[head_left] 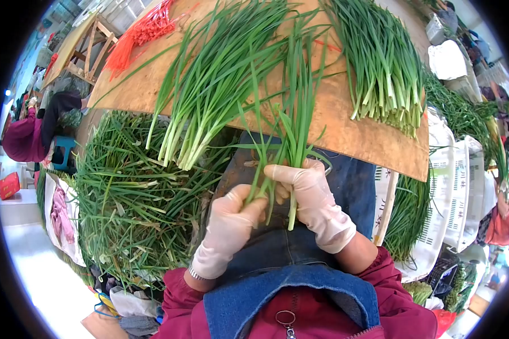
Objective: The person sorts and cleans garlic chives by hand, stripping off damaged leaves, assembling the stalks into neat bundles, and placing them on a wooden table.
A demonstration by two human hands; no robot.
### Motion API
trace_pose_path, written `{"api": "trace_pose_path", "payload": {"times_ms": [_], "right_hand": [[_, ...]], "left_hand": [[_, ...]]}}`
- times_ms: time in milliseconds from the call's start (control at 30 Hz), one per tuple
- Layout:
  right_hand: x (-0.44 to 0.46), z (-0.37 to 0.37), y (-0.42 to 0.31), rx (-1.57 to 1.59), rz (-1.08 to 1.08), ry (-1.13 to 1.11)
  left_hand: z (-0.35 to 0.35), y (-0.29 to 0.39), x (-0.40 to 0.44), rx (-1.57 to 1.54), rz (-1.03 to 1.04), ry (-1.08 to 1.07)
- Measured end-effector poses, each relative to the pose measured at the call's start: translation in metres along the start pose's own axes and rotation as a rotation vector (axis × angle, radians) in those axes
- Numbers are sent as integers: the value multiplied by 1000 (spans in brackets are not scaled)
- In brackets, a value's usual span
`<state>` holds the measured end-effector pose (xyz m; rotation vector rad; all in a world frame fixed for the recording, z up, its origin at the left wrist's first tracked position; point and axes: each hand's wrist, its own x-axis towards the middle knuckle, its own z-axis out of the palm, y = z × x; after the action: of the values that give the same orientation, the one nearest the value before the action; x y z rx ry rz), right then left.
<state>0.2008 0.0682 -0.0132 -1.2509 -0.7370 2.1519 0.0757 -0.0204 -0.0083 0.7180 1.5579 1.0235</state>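
My right hand (314,198), in a whitish glove, is closed around a few garlic chives (297,127); their leaves point away from me and a pale stem end hangs below the fingers. Close beside it, my gloved left hand (231,226) pinches some green leaves (259,172) of the chives between thumb and fingers. Both hands are above my lap, just in front of the board's near edge. Ahead on the wooden board (322,99) lie a loose bunch of chives (215,85) at left and a thicker pile (382,68) at right, pale ends towards me.
A large heap of loose leaves (141,198) fills the space left of my legs. Red ties (144,34) lie at the board's far left. White plastic crates (435,198) stand at the right, with more chives (407,214) beside them. A person (31,133) sits at far left.
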Motion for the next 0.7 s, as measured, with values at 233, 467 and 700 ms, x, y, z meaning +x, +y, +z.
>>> {"api": "trace_pose_path", "payload": {"times_ms": [233, 467, 700], "right_hand": [[-1, -3, 2, 201, -22, 27], [-4, -6, -8, 177, 144, -87], [-17, -6, -36, 595, 63, -582]], "left_hand": [[-15, 30, -21, -178, 36, 308], [-148, -24, -68, 55, 283, 1080], [-100, -27, -54, 824, 594, 871]]}}
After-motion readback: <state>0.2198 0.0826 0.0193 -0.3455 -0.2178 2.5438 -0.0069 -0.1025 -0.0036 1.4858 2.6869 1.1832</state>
